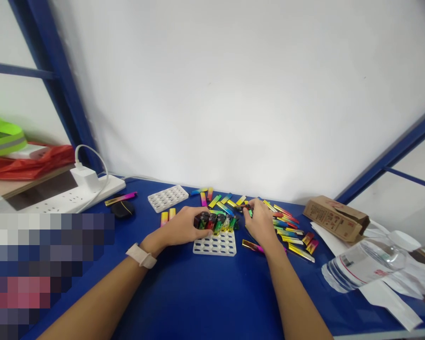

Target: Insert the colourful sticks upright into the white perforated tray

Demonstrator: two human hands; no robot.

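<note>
On the blue bench [198,293], a white slotted tray [215,244] holds a row of iridescent lighters [215,222] standing upright in its far slots; the near slots show bare. A second white tray [167,197] lies well apart to the left. Left hand [182,227]: grip curled against the left end of the row, touching the lighters. Right hand [260,222]: fingers pinched on one lighter [245,208] just beside the row. Loose lighters [290,231] lie scattered to the right.

- White power strip [65,198] with charger plugged in, far left of blue tabletop [198,297].
- Cardboard box [336,218] at right.
- Plastic water bottle [364,263] lying on papers.
- Spare white tray [168,198] near wall.
</note>
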